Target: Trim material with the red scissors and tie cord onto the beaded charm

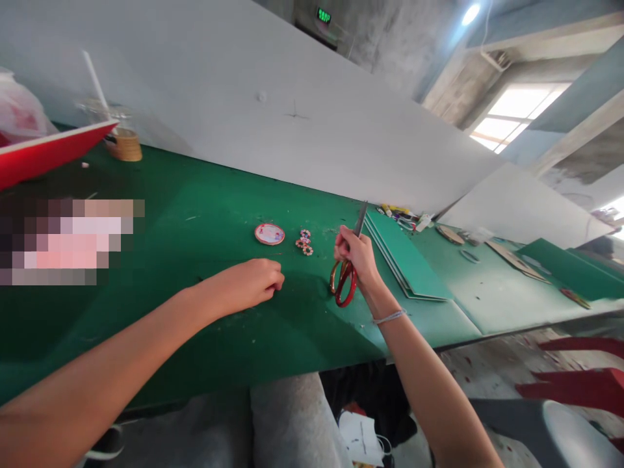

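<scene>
My right hand [355, 251] is closed around the middle of a pair of scissors [346, 286], with the blades pointing up and the red handles hanging below the fist. My left hand [260, 281] rests low over the green table [205, 351], its fingers curled; whatever they may hold is hidden. Just beyond the left hand lies a round, red-rimmed printed disc [270, 234]. To its right sits a cluster of small colourful flower-like rings [305, 243], between the disc and the right hand.
Green boards [414, 257] are stacked to the right, with assorted small tools [400, 214] behind them. A jar [124, 143] and a red-sided tray [58, 156] stand at the far left. A white partition [219, 97] runs along the back.
</scene>
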